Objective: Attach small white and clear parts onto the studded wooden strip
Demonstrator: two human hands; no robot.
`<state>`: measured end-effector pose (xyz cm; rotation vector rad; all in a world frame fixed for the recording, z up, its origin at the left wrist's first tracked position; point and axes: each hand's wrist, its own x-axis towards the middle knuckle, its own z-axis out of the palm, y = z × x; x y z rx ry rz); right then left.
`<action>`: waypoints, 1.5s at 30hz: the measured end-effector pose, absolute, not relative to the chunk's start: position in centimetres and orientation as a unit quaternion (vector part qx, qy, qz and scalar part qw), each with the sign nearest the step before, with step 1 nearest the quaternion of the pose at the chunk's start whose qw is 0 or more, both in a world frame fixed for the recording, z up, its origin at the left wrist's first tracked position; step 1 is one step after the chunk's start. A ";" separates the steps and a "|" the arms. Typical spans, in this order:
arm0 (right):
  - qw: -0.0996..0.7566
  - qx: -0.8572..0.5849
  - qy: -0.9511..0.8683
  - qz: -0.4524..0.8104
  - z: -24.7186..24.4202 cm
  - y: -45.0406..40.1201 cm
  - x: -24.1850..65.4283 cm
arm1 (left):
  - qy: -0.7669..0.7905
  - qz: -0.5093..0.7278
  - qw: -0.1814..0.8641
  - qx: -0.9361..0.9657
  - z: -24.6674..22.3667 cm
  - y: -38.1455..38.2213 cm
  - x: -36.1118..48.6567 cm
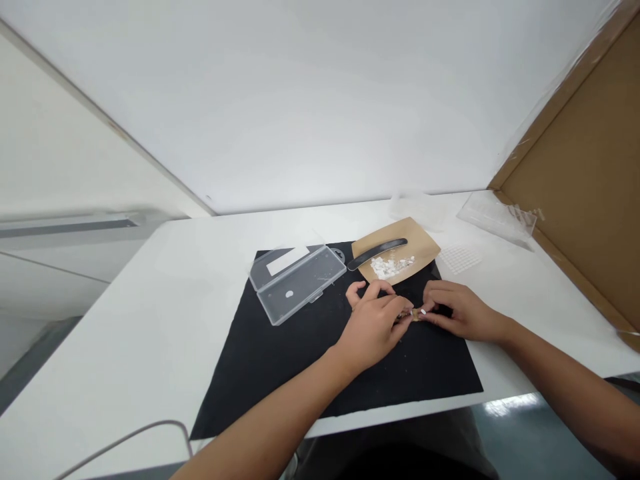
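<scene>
My left hand (373, 327) is closed, its thumb and fingers pinching a small brownish piece (416, 317), mostly hidden by the fingers. Close beside it, my right hand (463, 312) is closed in a pinch on a small white oval piece (423, 311) that resembles a false nail. Both hands meet low over the black mat (300, 367). Just beyond them, a heap of small white pieces (390, 267) lies on a brown paper sheet (420, 243). A curved black nail file (377, 253) rests across the paper's left part.
Left of the paper lies an open clear plastic case (303, 283) with a white label and a small white piece inside. A sheet of round dots (460, 259) and a clear plastic package (497, 219) are at the right. A cardboard panel (590, 160) borders the table (135, 333).
</scene>
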<state>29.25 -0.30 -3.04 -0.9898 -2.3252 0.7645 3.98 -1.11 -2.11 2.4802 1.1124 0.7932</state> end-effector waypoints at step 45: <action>0.342 -0.278 -0.858 0.264 0.3 2.1 24.4 | 0.301 0.432 0.057 0.848 -0.8 0.4 0.9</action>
